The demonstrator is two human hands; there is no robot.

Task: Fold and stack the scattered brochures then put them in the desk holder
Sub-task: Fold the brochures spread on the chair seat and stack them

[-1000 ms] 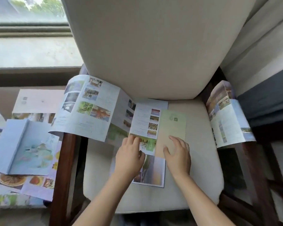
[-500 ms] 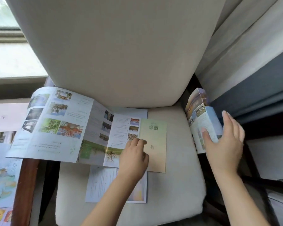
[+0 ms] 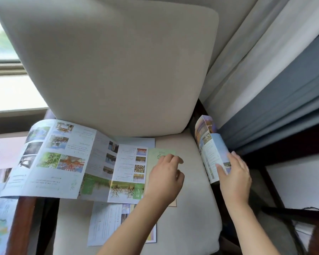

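Fingers of the right hand pinch the curled brochure, upright along the seat edge; left hand rests loosely curled on the green leaflet.

left hand palm down, fingers loosely curled, right hand pinching a brochure, thumb in front

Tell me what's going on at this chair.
A person is sorting brochures on a beige cushioned chair seat. Their left hand rests on a small pale green leaflet, while the right hand grips a curled blue brochure at the seat's right edge. A large unfolded blue brochure lies open across the left side, not yet folded.
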